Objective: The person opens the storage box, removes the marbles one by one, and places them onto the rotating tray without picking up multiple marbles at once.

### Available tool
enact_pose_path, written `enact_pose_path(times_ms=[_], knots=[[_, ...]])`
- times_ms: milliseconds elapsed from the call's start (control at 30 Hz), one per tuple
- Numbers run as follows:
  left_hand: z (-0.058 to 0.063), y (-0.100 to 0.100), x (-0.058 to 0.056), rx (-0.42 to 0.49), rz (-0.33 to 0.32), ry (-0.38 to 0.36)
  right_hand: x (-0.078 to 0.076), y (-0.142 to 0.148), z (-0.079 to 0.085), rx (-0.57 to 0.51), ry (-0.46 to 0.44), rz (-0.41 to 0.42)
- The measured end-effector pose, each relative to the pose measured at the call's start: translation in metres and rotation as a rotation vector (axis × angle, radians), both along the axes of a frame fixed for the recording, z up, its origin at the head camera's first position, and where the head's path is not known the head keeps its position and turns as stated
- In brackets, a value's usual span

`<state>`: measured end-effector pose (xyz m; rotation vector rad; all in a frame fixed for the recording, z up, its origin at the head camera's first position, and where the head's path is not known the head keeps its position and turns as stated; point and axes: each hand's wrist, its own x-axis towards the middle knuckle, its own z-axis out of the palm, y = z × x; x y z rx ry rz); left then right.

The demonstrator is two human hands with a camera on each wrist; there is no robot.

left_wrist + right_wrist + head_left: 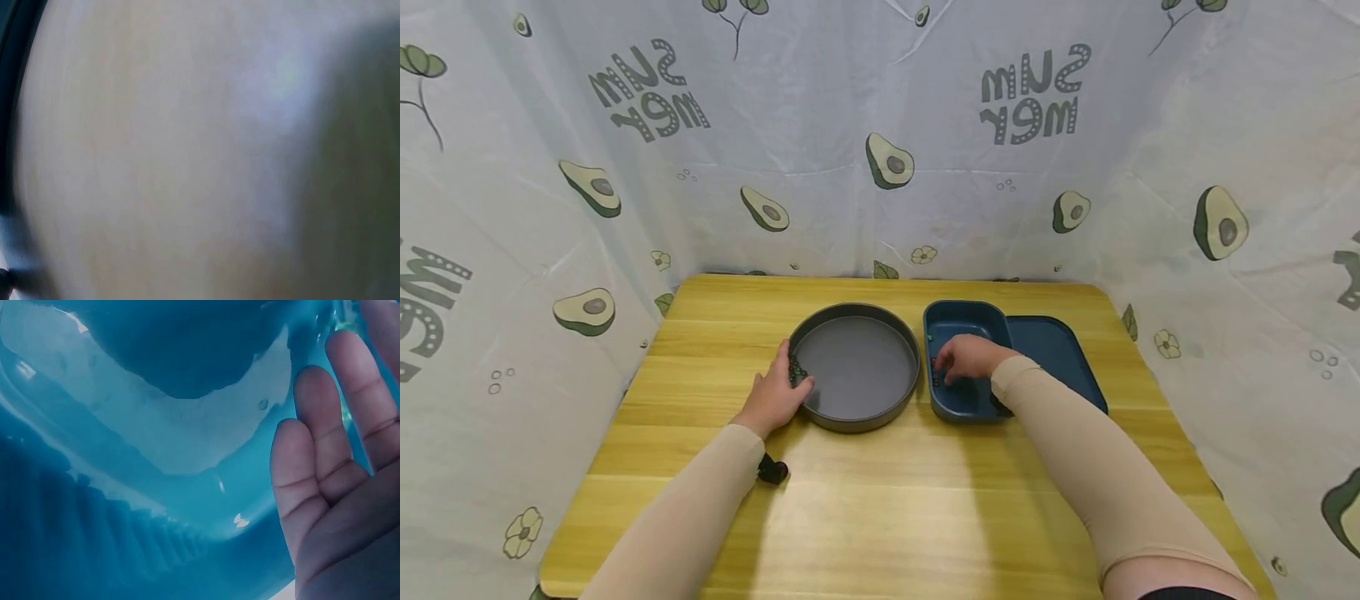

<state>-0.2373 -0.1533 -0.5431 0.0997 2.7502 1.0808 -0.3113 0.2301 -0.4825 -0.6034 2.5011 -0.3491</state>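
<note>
At the left edge of the round grey pan (856,362), my left hand (775,396) grips the rim, its thumb reaching over the inside. Small dark green pieces (797,372) lie in the pan between thumb and forefinger. My right hand (972,357) reaches down into the deep blue box (958,318), fingers bent and apart near its left wall. Several small red pieces (936,382) and a green one (929,337) lie along that wall. In the right wrist view, loosely bent fingers (292,453) show against the shiny blue inside; the tip of the forefinger is hidden.
A flat blue lid or tray (1054,350) lies right of the box, partly beneath it. The wooden table (865,508) backs onto a printed curtain (820,108), which also hangs along both sides. A black wrist camera (772,471) sticks out below my left wrist.
</note>
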Motion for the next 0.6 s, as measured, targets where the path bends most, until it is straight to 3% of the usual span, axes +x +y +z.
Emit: enact_pose_path(times_ms=[333, 600], knots=[[0.003, 0.001, 0.003, -0.003, 0.002, -0.001, -0.005, -0.007, -0.017, -0.007, -0.014, 0.068], [0.005, 0.001, 0.004, 0.004, 0.015, 0.003, -0.009, -0.009, -0.029, 0.000, 0.017, 0.046]])
